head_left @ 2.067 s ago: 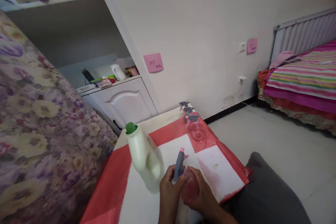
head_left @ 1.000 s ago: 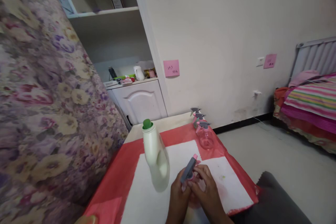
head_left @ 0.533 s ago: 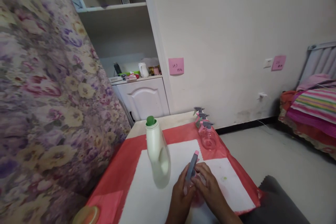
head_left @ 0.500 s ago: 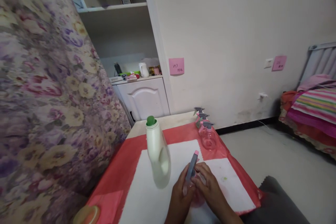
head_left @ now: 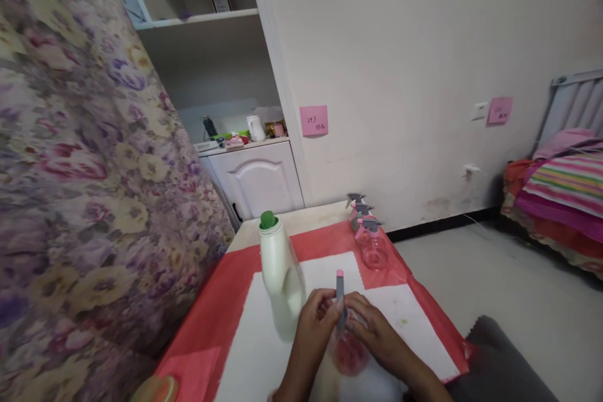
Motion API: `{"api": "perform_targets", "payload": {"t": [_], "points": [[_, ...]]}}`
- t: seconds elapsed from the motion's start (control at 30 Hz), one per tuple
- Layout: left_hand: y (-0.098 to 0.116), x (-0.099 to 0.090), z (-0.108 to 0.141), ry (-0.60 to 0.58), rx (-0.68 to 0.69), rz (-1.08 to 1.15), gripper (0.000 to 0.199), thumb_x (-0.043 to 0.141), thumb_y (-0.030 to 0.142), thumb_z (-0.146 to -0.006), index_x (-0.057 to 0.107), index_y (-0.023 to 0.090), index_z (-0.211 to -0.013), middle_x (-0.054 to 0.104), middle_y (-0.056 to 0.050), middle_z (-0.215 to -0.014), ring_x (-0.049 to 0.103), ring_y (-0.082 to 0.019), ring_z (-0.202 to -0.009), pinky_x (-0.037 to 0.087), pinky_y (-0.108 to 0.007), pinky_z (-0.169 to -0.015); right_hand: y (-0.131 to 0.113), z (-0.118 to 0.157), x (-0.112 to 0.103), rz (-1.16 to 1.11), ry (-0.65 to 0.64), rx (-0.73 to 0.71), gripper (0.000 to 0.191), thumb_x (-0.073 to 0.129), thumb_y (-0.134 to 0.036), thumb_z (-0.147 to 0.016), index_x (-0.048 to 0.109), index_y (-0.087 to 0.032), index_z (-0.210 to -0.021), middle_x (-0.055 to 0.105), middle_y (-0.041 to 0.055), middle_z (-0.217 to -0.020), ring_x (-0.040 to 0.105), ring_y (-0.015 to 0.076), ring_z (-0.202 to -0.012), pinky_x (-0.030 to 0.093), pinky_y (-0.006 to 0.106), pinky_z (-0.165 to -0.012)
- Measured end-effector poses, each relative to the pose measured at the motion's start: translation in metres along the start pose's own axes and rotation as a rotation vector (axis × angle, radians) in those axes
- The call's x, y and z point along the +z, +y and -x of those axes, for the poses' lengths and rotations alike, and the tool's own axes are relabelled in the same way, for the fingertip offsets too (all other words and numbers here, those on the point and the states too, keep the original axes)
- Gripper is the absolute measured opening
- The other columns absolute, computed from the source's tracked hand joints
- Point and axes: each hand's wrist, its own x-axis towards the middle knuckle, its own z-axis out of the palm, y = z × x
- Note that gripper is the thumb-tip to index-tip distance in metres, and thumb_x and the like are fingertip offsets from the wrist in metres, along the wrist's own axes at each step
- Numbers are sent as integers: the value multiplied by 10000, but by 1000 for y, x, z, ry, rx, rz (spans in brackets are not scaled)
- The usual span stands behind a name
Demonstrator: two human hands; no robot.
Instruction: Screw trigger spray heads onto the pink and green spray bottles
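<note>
A small clear pinkish spray bottle [head_left: 349, 357] stands in front of me, with a grey spray head and a pink nozzle tip pointing away. My left hand [head_left: 315, 319] closes on the spray head from the left, and my right hand [head_left: 371, 328] grips round the bottle's neck from the right. Fingers hide most of the neck. Just left of my hands is a large pale green jug [head_left: 277, 270] with a handle and a green piece [head_left: 268, 220] at its mouth.
Several spray bottles [head_left: 374, 252] line the table's far right edge. White sheets [head_left: 325, 267] lie over a red cover [head_left: 211, 301]. A round lid-like object [head_left: 157, 389] sits at the near left. A floral curtain [head_left: 94, 169] hangs at left; a cabinet [head_left: 257, 179] stands behind.
My left hand has shifted from the bottle's side up to the spray head. The nozzle has turned left and now points straight away. The jug stays in place.
</note>
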Motion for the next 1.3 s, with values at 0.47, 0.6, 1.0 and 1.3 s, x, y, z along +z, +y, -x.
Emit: {"api": "perform_targets", "payload": {"t": [0.47, 0.6, 1.0, 1.3], "points": [[9, 9, 5, -24, -174, 289, 366, 732, 518, -698, 607, 179, -645, 609, 19, -593, 576, -165, -638, 447, -266, -643, -9, -7, -11, -102, -61, 24, 190, 572, -349, -909, 678, -238, -1020, 633, 30, -1007, 596, 229, -1000, 465, 354, -920], [11, 14, 11, 71, -147, 250, 330, 717, 485, -729, 616, 175, -675, 614, 16, -639, 552, -153, -655, 438, -255, -643, 5, -3, 1, -31, 57, 18, 129, 565, -298, -890, 652, -233, -958, 621, 31, -966, 593, 227, -962, 472, 343, -879], [4, 23, 12, 176, -72, 116, 349, 681, 514, -728, 588, 189, -640, 565, 18, -612, 514, -156, -631, 432, -277, -630, 6, 3, 23, -46, 217, -3, 220, 531, -366, -910, 628, -241, -1063, 633, 72, -1076, 595, 242, -1048, 502, 354, -927], [2, 23, 13, 185, -74, 104, 385, 662, 561, -733, 582, 195, -644, 556, 22, -595, 513, -156, -612, 426, -271, -609, 14, 2, 28, -34, 358, 71, 213, 632, -411, -845, 608, -240, -970, 614, 55, -1004, 599, 241, -992, 500, 349, -889]]}}
